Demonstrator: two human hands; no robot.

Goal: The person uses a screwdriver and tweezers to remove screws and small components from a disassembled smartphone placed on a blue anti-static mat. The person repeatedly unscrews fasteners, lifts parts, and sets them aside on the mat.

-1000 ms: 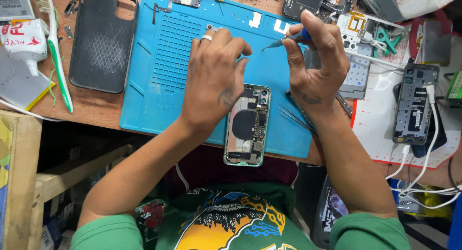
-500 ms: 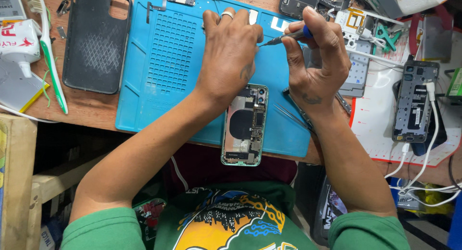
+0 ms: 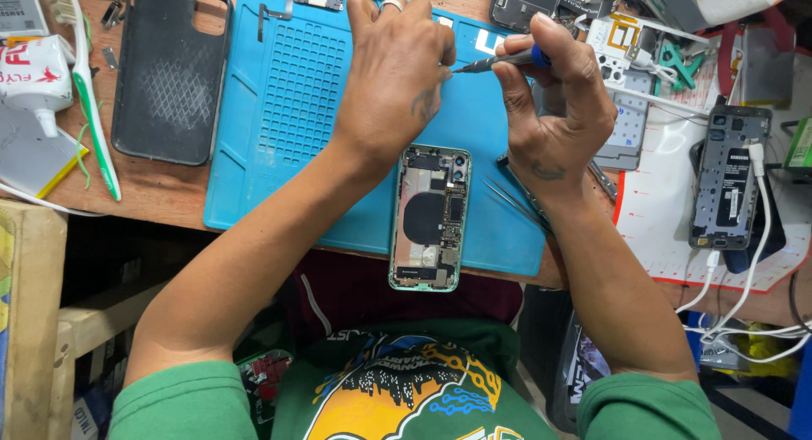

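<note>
grip: right hand (image 3: 554, 110) pinching a blue-handled screwdriver (image 3: 499, 62), tip aimed at the left hand (image 3: 393, 68)
left hand: fingers curled at the blue mat's (image 3: 279, 110) far edge, can't tell what's in them
phone: opened phone (image 3: 430, 216) lying at the mat's near edge, hanging over it

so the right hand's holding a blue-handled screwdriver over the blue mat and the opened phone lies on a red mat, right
Not quite: in the head view the opened phone lies on the blue mat, not a red one. The right hand does hold the blue-handled screwdriver above that mat.
</note>
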